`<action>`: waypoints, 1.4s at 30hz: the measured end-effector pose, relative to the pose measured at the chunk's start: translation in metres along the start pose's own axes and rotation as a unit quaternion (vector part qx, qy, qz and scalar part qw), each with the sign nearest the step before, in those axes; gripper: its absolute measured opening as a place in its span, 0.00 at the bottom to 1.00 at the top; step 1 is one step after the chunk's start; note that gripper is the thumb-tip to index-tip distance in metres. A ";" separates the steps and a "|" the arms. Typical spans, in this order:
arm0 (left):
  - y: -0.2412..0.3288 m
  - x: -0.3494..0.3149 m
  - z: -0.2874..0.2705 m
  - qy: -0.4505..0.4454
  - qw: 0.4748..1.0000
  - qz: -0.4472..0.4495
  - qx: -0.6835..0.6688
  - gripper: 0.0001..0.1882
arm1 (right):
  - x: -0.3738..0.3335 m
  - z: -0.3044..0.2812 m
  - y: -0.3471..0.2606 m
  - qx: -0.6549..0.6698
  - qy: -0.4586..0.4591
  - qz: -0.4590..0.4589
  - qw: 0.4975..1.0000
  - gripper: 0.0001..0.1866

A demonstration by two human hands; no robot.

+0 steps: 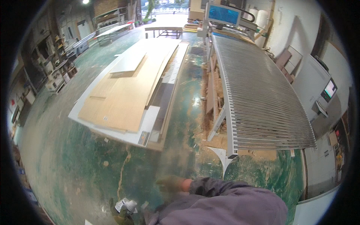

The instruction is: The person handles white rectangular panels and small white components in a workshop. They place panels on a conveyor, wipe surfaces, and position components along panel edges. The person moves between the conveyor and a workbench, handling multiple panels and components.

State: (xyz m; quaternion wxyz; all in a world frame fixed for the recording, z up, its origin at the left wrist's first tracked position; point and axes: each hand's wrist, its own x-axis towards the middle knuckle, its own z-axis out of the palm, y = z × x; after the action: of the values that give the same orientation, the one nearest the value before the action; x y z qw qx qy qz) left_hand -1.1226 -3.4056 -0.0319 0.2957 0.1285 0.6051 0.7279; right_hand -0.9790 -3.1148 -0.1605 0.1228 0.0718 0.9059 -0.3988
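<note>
At the lower edge, my left hand (121, 216) wears a dark green glove and is closed around a small white bottle (125, 205) with printing on its side. The bottle is tilted, and part of it is hidden by the fingers. My right hand (169, 184), also in a greenish glove, reaches out from a grey sleeve (221, 200) above the floor. Motion smears its fingers, so I cannot tell whether it holds anything. Both hands are apart from the sheets and the machine ahead.
A low stack of wood and white sheets (120, 101) lies ahead to the left. To its right stands a long machine bed of metal slats (262, 93) with a blue screen (224, 15) at its far end. A white pointed offcut (224, 159) lies beneath the bed's near corner.
</note>
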 end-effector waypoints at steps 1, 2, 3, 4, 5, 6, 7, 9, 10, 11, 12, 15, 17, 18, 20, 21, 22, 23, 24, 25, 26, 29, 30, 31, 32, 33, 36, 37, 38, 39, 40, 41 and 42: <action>0.006 0.020 0.012 -0.030 1.000 0.000 0.006 0.43 | 0.002 -0.004 0.014 -0.014 0.051 -0.036 0.998 0.28; 0.012 0.042 0.024 -0.092 0.996 0.008 0.000 0.44 | -0.001 -0.006 0.026 -0.017 0.086 -0.028 0.996 0.28; 0.016 0.064 0.036 -0.104 0.994 -0.016 0.030 0.44 | -0.005 -0.009 0.037 0.031 0.134 -0.027 0.990 0.28; 0.022 0.084 0.048 -0.142 0.986 -0.047 0.066 0.40 | -0.009 -0.013 0.044 0.054 0.175 -0.026 0.983 0.29; 0.021 0.104 0.069 -0.155 0.986 0.001 0.057 0.42 | -0.022 -0.022 0.052 0.089 0.188 0.010 0.978 0.29; 0.020 0.129 0.095 -0.174 0.982 0.061 0.044 0.44 | -0.032 -0.035 0.058 0.127 0.222 0.019 0.967 0.31; 0.022 0.150 0.116 -0.201 0.975 0.068 0.069 0.49 | -0.042 -0.045 0.059 0.135 0.227 0.065 0.962 0.31; 0.020 0.194 0.170 -0.257 0.956 0.110 0.088 0.53 | -0.065 -0.073 0.062 0.147 0.253 0.110 0.950 0.31; 0.020 0.218 0.199 -0.305 0.940 0.133 0.076 0.53 | -0.073 -0.092 0.065 0.193 0.285 0.101 0.933 0.31; 0.021 0.232 0.224 -0.303 0.942 0.112 0.087 0.53 | -0.082 -0.109 0.066 0.236 0.309 0.095 0.916 0.30; 0.019 0.245 0.253 -0.319 0.940 0.088 0.084 0.54 | -0.086 -0.129 0.069 0.274 0.319 0.103 0.901 0.29; 0.013 0.293 0.350 -0.403 0.906 0.126 0.030 0.54 | -0.092 -0.190 0.080 0.475 0.421 0.016 0.773 0.29; 0.008 0.315 0.409 -0.422 0.899 0.117 -0.004 0.53 | -0.097 -0.234 0.092 0.535 0.438 -0.003 0.723 0.31; 0.007 0.325 0.439 -0.426 0.897 0.114 -0.017 0.53 | -0.108 -0.257 0.099 0.501 0.448 0.003 0.741 0.32; 0.005 0.344 0.491 -0.442 0.891 0.091 -0.049 0.52 | -0.118 -0.308 0.120 0.466 0.443 0.012 0.766 0.36; 0.005 0.350 0.510 -0.439 0.891 0.113 -0.034 0.52 | -0.120 -0.328 0.125 0.473 0.453 0.015 0.755 0.38; 0.006 0.358 0.530 -0.439 0.887 0.142 -0.027 0.53 | -0.119 -0.352 0.133 0.472 0.470 0.013 0.746 0.40; 0.007 0.364 0.547 -0.441 0.888 0.124 -0.035 0.54 | -0.119 -0.375 0.143 0.473 0.466 -0.004 0.748 0.40; 0.008 0.373 0.562 -0.446 0.887 0.113 -0.032 0.54 | -0.120 -0.396 0.152 0.479 0.460 -0.007 0.747 0.40; 0.008 0.383 0.576 -0.450 0.887 0.102 -0.029 0.54 | -0.119 -0.414 0.160 0.489 0.455 -0.016 0.744 0.40; 0.007 0.396 0.592 -0.456 0.885 0.093 -0.026 0.53 | -0.114 -0.432 0.169 0.479 0.463 -0.016 0.745 0.41; -0.004 0.439 0.641 -0.459 0.883 0.080 -0.051 0.52 | -0.095 -0.481 0.203 0.470 0.493 -0.037 0.731 0.43; -0.010 0.455 0.656 -0.460 0.883 0.075 -0.047 0.52 | -0.084 -0.498 0.220 0.430 0.492 -0.030 0.757 0.42; -0.018 0.472 0.671 -0.460 0.883 0.072 -0.061 0.51 | -0.074 -0.515 0.239 0.388 0.491 -0.028 0.780 0.42; -0.024 0.491 0.685 -0.452 0.889 0.056 -0.043 0.51 | -0.061 -0.532 0.258 0.335 0.493 -0.035 0.802 0.41; -0.031 0.512 0.698 -0.445 0.894 0.042 -0.025 0.50 | -0.044 -0.546 0.274 0.356 0.505 -0.058 0.784 0.37; -0.048 0.576 0.744 -0.441 0.897 0.030 -0.027 0.48 | -0.014 -0.597 0.327 0.221 0.523 0.032 0.823 0.32; -0.051 0.600 0.763 -0.449 0.892 0.056 -0.005 0.48 | -0.003 -0.616 0.342 0.272 0.530 0.046 0.802 0.30; -0.052 0.625 0.781 -0.456 0.886 0.080 0.018 0.49 | 0.003 -0.636 0.356 0.265 0.555 0.039 0.788 0.28; -0.050 0.646 0.794 -0.480 0.875 0.059 0.014 0.49 | 0.010 -0.655 0.368 0.290 0.559 0.044 0.775 0.28; -0.048 0.666 0.806 -0.499 0.866 0.038 0.010 0.50 | 0.017 -0.674 0.379 0.317 0.562 0.051 0.762 0.29; -0.046 0.682 0.816 -0.513 0.858 0.005 0.002 0.53 | 0.021 -0.691 0.388 0.334 0.554 0.064 0.760 0.29; -0.045 0.700 0.827 -0.531 0.847 0.006 0.011 0.57 | 0.026 -0.708 0.398 0.365 0.542 0.115 0.748 0.28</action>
State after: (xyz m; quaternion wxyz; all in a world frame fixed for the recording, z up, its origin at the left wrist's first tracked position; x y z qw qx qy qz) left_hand -1.2145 -2.3257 -0.0003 0.5658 0.5024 0.3632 0.5436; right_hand -1.0306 -2.3230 0.0131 -0.3792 0.4187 0.5909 -0.5759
